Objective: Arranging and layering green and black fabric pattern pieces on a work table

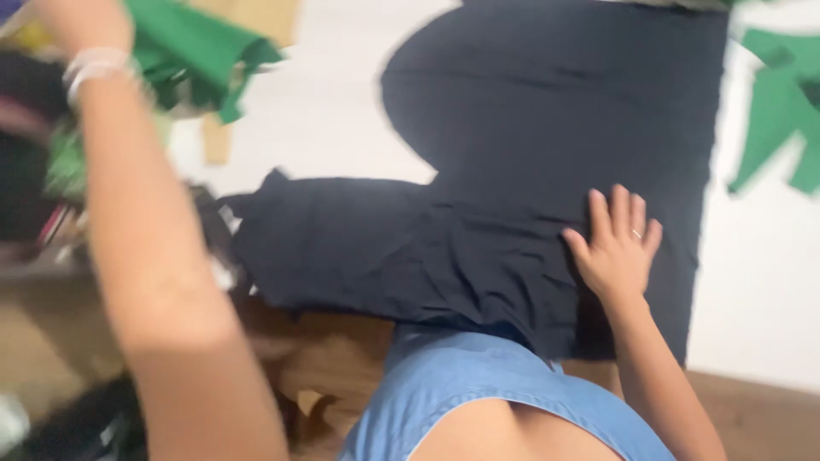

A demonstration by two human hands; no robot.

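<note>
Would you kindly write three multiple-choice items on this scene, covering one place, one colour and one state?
1. Where does the right hand rest?
A. on the dark navy fabric
B. on the green fabric pieces
C. on the wooden edge

2. What colour are the fabric pieces at the far right?
A. red
B. green
C. yellow

3. How is the right hand posed?
A. clenched in a fist
B. pinching a corner
C. flat with fingers spread

Answers: 1 A, the palm lies on the dark cloth. 2 B, those pieces are plainly green on the white surface. 3 C, the fingers lie fanned out and flat.
</note>
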